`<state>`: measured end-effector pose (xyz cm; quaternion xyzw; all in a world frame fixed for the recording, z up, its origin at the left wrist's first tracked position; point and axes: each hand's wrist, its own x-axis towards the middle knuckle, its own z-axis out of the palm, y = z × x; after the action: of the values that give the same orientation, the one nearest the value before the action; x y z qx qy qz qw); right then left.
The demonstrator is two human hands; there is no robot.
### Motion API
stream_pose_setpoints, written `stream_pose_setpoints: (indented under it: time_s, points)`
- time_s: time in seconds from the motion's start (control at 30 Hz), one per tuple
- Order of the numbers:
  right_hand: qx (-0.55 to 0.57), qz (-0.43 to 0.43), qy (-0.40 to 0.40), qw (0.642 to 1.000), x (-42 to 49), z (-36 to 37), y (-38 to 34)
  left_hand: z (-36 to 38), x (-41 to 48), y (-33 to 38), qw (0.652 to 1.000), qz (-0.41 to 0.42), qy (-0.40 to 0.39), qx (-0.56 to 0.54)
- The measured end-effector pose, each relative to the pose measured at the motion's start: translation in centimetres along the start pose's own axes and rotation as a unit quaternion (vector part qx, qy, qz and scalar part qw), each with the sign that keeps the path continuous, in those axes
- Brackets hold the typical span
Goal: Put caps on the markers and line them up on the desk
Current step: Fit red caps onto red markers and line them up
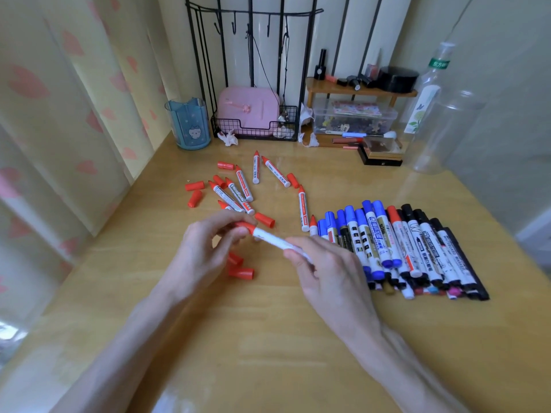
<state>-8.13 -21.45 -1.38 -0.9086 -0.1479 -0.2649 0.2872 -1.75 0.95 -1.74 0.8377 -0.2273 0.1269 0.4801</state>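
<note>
Centre frame, above the yellow wooden desk (268,323): left hand (198,248) fingers curled round the red cap (245,225) on a white-barrelled marker (272,240), right hand (325,271) gripping the barrel's other end. Uncapped red markers (238,192) and loose red caps (194,185) lie upper centre; capped blue, red and black markers row (417,248) lies right.

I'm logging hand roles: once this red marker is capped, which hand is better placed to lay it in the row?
Right, probably. The right hand grips the red marker by its white barrel and sits beside the row of markers; the left hand pinches only the cap end, farther from the row.
</note>
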Motion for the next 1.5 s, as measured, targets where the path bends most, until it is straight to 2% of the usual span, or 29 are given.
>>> stream_pose_setpoints:
  time_s: [0.17,0.27,0.33,0.43,0.53,0.63,0.7,0.8,1.03,1.27,1.5]
  points:
    - [-0.041,0.002,-0.002,0.999,0.0,0.7,-0.8,0.2,-0.2,0.2,0.999,-0.002,-0.014,-0.044]
    - [-0.074,0.031,0.006,0.997,0.2,0.6,-0.2,0.8,-0.3,0.7,0.998,-0.003,0.001,-0.07]
    - [-0.122,0.062,0.005,0.991,0.4,0.5,0.1,1.0,-0.2,0.5,0.998,-0.008,0.014,-0.056]
    - [-0.172,0.101,0.01,0.98,0.8,-0.1,0.5,1.3,-0.5,-0.2,1.0,0.02,0.006,0.021]
    - [-0.17,0.135,0.039,0.975,1.4,-1.2,1.6,3.1,-0.5,0.1,0.989,0.089,-0.07,0.093]
    - [-0.16,0.169,0.06,0.971,2.2,-2.3,2.9,6.0,0.1,1.6,0.956,0.175,-0.17,0.163]
    - [-0.161,0.187,0.07,0.967,2.3,-2.7,3.5,7.5,0.4,2.3,0.937,0.195,-0.192,0.215]
    - [-0.16,0.199,0.07,0.964,2.2,-2.8,3.7,7.8,0.7,2.4,0.933,0.192,-0.18,0.246]
    - [-0.153,0.173,0.042,0.972,2.2,-2.5,3.4,7.3,0.5,1.8,0.94,0.175,-0.167,0.242]
    - [-0.172,0.151,0.012,0.973,1.8,-1.5,2.4,7.6,0.6,1.8,0.925,0.17,-0.145,0.307]
    - [-0.207,0.156,0.002,0.966,1.8,-1.5,2.3,6.5,0.5,0.3,0.928,0.108,-0.109,0.338]
